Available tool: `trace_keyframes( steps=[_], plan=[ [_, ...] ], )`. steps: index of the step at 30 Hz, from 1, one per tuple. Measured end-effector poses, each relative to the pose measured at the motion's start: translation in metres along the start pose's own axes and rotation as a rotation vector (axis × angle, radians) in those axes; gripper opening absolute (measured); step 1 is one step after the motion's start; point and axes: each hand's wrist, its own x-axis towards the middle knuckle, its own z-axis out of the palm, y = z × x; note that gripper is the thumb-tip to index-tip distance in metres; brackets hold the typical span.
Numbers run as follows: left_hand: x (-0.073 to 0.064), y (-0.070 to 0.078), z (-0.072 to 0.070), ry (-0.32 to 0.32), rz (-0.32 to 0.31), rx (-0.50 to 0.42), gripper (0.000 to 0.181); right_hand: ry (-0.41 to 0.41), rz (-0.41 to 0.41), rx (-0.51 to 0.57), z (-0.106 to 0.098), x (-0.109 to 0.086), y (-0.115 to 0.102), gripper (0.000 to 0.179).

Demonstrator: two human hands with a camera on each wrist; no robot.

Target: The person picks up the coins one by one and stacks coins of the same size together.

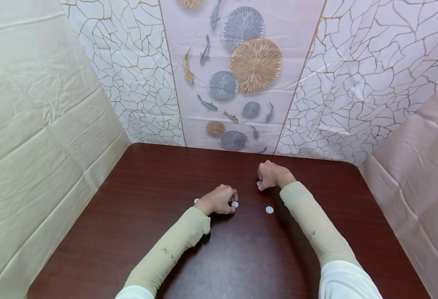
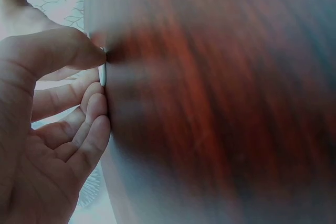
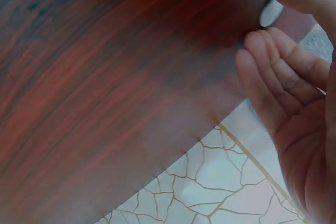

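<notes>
My left hand (image 1: 220, 200) is low over the middle of the table, thumb and fingers curled around the edges of a small flat white disc (image 1: 235, 204). In the left wrist view that white disc (image 2: 103, 69) lies between thumb and fingertips, at the tabletop. Farther back and to the right, my right hand (image 1: 272, 174) holds another white disc (image 1: 259, 183) between thumb and fingers; the right wrist view shows this disc (image 3: 271, 13) at the tabletop too. A third disc (image 1: 269, 209) lies between the hands, nearer me. Behind the left wrist a further disc (image 1: 196, 201) is partly hidden.
The dark reddish-brown table (image 1: 129, 199) has rounded far corners. A patterned cloth (image 1: 226, 116) with fish and round motifs hangs at its back edge. Beige cloth (image 1: 47, 124) hangs on the left and pinkish cloth (image 1: 409, 166) on the right.
</notes>
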Motion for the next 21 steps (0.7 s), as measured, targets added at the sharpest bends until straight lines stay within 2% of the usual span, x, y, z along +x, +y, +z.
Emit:
trace_keyframes(
  steps=[3,15,21],
  plan=[
    [0.0003,-0.0013,0.0013,0.002,-0.002,0.004,0.019,-0.006,-0.007,0.015,-0.0029,-0.0007,-0.0008,0.02],
    [0.002,-0.0014,0.0007,0.009,0.014,-0.012,0.018,-0.034,-0.055,0.058,-0.0088,-0.0018,-0.0001,0.008],
    [0.002,-0.0027,0.002,0.005,-0.003,0.008,0.018,-0.037,-0.061,0.08,-0.0021,0.0029,-0.0014,0.013]
  ],
)
